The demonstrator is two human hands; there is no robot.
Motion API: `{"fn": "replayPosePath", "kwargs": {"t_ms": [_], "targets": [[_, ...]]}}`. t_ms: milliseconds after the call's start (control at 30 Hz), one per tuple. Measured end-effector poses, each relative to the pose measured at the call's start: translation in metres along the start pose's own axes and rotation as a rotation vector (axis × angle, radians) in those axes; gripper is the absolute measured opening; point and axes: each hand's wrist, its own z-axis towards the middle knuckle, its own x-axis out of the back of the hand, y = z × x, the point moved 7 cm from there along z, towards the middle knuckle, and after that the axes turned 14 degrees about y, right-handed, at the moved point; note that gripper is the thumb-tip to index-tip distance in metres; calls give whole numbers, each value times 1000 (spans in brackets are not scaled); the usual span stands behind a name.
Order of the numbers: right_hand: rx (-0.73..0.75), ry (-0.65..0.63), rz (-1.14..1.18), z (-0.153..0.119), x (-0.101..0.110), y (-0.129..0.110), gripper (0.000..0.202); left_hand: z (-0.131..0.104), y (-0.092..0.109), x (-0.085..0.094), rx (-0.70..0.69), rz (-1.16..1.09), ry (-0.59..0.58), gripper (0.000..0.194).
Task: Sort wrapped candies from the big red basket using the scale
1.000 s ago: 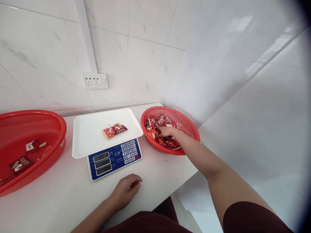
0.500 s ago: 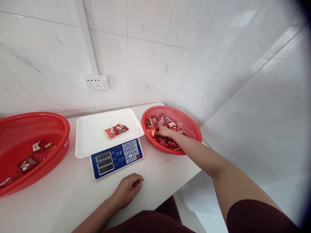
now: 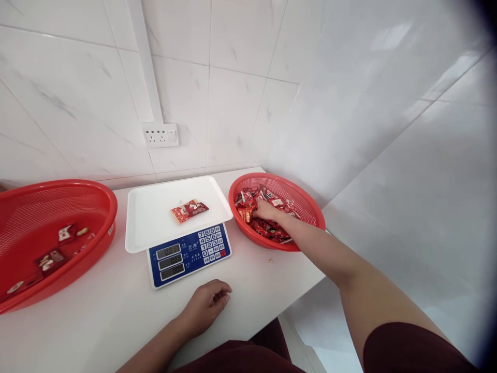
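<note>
My right hand reaches into the right red basket, its fingers closed on a red snack packet at the pile's left side. The fingertips are partly hidden by the packets. Several other red packets lie loosely around it. My left hand rests on the table in front of the scale, fingers curled in and nothing visible in them. On the white tray of the digital scale lie red snack packets, overlapping one another. The scale's top display seems to read 0.017.
A larger red basket at the left holds several packets and what looks like a peanut. A small crumb lies on the white table. Tiled wall with a socket stands behind; another wall closes the right side.
My right hand has shifted slightly within the packets, and a red packet by its fingers sits higher. My left hand stays put. The view has moved a little.
</note>
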Motion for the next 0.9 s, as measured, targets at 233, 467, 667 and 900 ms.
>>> {"fn": "replayPosePath", "kwargs": {"t_ms": [233, 467, 667, 900], "targets": [[-108, 46, 199, 3, 26, 1, 18, 0, -1, 0, 4, 3, 1, 20], [-302, 11, 508, 2, 51, 20, 30, 1, 0, 1, 0, 6, -5, 19], [-404, -8, 683, -8, 59, 39, 25, 0, 1, 1, -3, 9, -1, 19], [-443, -40, 760, -20, 59, 41, 20, 0, 4, 2, 6, 0, 4, 20]]}}
